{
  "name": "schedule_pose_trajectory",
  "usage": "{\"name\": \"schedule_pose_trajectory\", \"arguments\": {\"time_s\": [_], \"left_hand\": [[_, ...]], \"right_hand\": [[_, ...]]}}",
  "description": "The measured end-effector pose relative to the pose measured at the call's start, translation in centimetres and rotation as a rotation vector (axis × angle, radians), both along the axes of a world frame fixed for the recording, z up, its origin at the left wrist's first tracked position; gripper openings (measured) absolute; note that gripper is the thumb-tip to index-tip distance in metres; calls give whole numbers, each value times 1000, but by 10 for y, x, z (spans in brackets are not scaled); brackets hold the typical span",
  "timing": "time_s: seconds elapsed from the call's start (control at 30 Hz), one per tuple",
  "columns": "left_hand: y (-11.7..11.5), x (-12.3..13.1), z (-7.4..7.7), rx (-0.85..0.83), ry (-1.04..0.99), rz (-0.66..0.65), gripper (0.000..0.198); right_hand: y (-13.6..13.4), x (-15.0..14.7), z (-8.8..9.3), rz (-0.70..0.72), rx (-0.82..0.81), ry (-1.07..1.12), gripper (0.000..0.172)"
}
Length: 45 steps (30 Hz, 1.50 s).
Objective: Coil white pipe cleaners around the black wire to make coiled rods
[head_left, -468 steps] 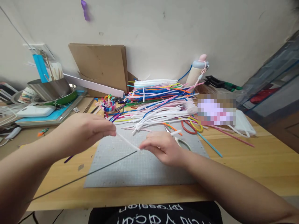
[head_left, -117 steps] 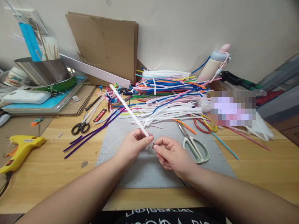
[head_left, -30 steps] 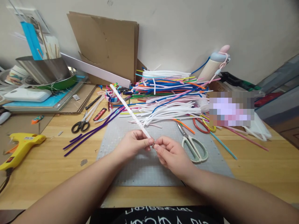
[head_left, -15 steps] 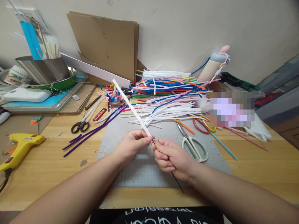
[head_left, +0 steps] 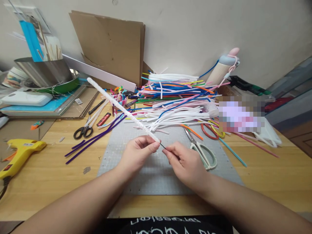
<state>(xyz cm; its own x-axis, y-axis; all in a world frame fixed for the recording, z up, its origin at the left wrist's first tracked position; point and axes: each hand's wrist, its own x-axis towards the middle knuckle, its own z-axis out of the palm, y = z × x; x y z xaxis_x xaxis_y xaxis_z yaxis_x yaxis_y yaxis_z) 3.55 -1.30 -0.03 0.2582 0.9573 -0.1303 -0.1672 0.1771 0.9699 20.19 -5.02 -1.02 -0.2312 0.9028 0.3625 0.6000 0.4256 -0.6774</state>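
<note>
My left hand (head_left: 136, 152) pinches the lower end of a long white fuzzy stick (head_left: 119, 105), which looks wrapped in pipe cleaner and slants up to the left. From that end comes a thin dark rod (head_left: 163, 146). Thumb and fingers of my right hand (head_left: 186, 162) are closed on the rod, a short way from the left fingertips. Both hands are above a grey cutting mat (head_left: 151, 182). Scissors with pale green handles (head_left: 207, 157) lie just beyond my right hand.
Behind the mat lies a heap of pipe cleaners (head_left: 180, 113), mostly white. Purple pipe cleaners (head_left: 97, 139), black-handled scissors (head_left: 83, 132) and a yellow glue gun (head_left: 20, 151) are to the left. A metal pot (head_left: 46, 73) stands back left; cardboard (head_left: 109, 48) leans on the wall.
The white stick has swung down to the left, and more of its length shows. My right hand has turned and shifted slightly right; the rod's tail below it is out of sight.
</note>
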Motion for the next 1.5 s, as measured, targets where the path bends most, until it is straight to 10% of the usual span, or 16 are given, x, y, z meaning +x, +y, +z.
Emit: {"name": "schedule_pose_trajectory", "arguments": {"time_s": [0.33,0.73,1.03,1.5], "left_hand": [[6,-5,-5,54,-44,-52,8],[7,-8,-5,148,6,-117,7],[8,-4,-3,69,100,1,19],[7,-5,-4,-3,30,-9,16]], "right_hand": [[2,-5,5,52,-628,534,20],[15,-2,-3,559,-1337,1256,17],[6,-12,-5,71,-671,614,18],[1,-9,-1,81,-602,524,16]]}}
